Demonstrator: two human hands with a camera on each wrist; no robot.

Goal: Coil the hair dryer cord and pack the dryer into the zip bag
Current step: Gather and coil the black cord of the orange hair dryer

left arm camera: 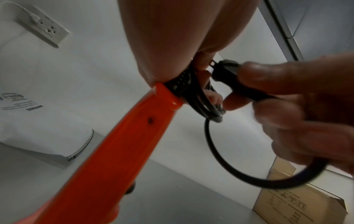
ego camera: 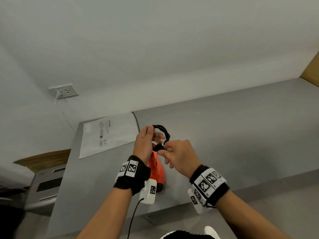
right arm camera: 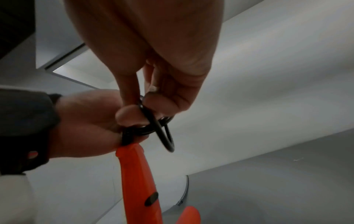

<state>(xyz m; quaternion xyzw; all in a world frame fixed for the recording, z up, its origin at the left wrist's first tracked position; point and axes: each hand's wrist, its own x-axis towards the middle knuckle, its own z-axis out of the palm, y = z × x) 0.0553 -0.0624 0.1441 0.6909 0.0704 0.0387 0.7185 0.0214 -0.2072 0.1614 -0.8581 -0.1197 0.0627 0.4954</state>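
Clamping the coiled cord (ego camera: 162, 133) at the orange hair dryer's (ego camera: 156, 171) handle, your left hand (ego camera: 144, 145) steadied it so your right hand (ego camera: 177, 155) could pinch and tuck the plug (left arm camera: 228, 70).

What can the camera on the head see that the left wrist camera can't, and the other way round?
Only the head view shows both wrists with their checkered tags and the whole bag lying flat on the table. Only the left wrist view shows the plug pinched in the right hand, and a cardboard box. Both show the orange dryer, the coiled cord in the left hand, and the wall socket.
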